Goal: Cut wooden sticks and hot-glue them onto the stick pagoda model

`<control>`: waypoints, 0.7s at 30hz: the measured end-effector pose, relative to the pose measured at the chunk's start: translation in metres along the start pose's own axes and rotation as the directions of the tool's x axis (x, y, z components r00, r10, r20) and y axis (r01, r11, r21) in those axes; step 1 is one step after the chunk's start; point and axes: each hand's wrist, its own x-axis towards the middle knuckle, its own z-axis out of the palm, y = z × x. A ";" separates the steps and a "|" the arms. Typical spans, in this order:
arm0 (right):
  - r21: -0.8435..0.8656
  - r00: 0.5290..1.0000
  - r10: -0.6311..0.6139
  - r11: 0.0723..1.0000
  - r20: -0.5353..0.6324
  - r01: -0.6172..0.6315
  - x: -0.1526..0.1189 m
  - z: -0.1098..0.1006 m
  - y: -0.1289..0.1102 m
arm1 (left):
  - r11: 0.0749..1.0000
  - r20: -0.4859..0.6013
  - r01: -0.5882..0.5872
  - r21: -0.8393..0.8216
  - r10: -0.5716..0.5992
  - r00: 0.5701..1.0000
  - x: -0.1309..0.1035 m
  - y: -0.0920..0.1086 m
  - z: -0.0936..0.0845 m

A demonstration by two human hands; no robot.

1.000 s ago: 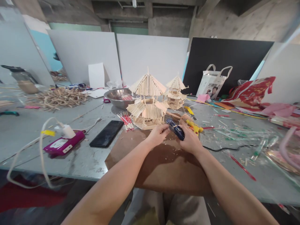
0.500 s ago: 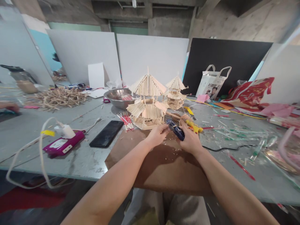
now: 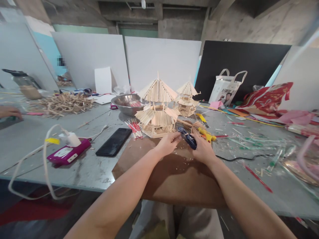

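My right hand [image 3: 203, 149] is wrapped round a pair of dark blue pliers [image 3: 188, 137], whose head points up and left. Close by on the left, my left hand [image 3: 168, 145] is closed in a pinch at the pliers' head; what its fingertips hold is too small to make out. Both hands are above a brown board [image 3: 174, 186] sprinkled with tiny pale chips. Just beyond them stands a two-tiered pavilion model [image 3: 158, 116] made of thin wooden sticks. Red-and-white bundled sticks [image 3: 134, 127] lie at its left foot.
A second stick pavilion [image 3: 186, 99] and a metal bowl [image 3: 128, 104] stand behind. To the left are a phone [image 3: 113, 142], a purple power strip [image 3: 69, 152] and a stick pile [image 3: 67, 104]. Right are a yellow glue gun [image 3: 207, 134] and plastic wrappers. Another person's hand [image 3: 10, 112] shows far left.
My hands and the pliers hold almost the same place. The other person's hand at the far left has shifted slightly. The whole view has moved a little.
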 end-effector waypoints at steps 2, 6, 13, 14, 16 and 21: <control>-0.010 1.000 0.002 1.000 -0.001 -0.002 0.000 0.001 0.001 | 1.000 0.002 -0.011 0.012 0.011 1.000 0.000 0.000 0.000; -0.019 1.000 0.001 1.000 -0.006 -0.002 0.001 0.006 0.005 | 0.999 -0.001 -0.010 0.035 0.010 1.000 0.000 0.001 0.000; -0.039 0.999 0.045 0.998 -0.007 -0.046 0.000 0.008 0.004 | 0.994 0.000 -0.005 0.106 0.005 1.000 0.001 0.004 0.000; -0.046 0.999 0.053 0.997 -0.007 -0.054 0.000 0.008 0.003 | 0.993 -0.001 -0.008 0.117 0.008 1.000 0.001 0.004 0.000; -0.062 0.998 0.068 0.996 -0.007 -0.069 0.000 0.006 0.001 | 0.987 -0.018 0.002 0.161 0.001 1.000 -0.001 0.004 0.000; -0.076 0.997 0.070 0.995 -0.019 -0.072 -0.002 0.004 -0.002 | 0.954 -0.077 0.059 0.293 -0.038 0.996 -0.004 0.003 0.004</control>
